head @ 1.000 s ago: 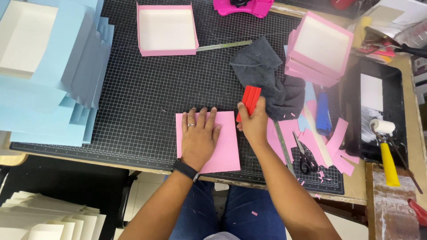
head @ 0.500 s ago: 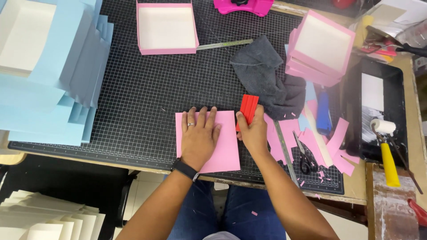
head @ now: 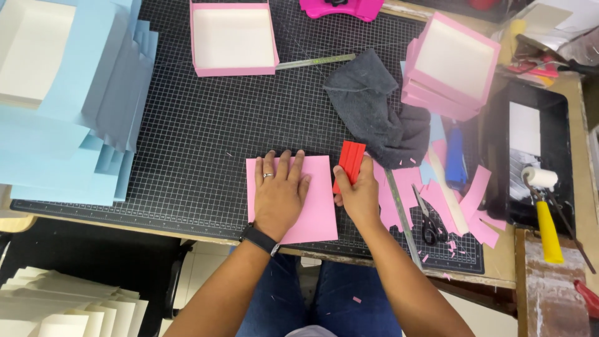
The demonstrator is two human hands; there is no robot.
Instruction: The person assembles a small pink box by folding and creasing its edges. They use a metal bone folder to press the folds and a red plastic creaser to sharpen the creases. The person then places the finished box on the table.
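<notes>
A pink paper sheet (head: 318,206) lies flat on the black gridded cutting mat (head: 206,137) near its front edge. My left hand (head: 279,192) presses down flat on the sheet, fingers spread, with a ring on one finger and a dark band on the wrist. My right hand (head: 357,195) grips a red ridged scraper block (head: 349,163) and holds it against the sheet's right edge.
Light blue sheets (head: 75,118) are stacked at left. A pink box tray (head: 232,37) sits at the mat's back, pink boxes (head: 450,65) at right, a grey cloth (head: 374,112) beside them. Scissors (head: 427,221), pink scraps, a metal ruler (head: 399,209), a yellow-handled roller (head: 543,212) and black tray lie right.
My right hand with the red block has slid left and down, from above the grey cloth to the pink sheet's right edge. The left hand stays put.
</notes>
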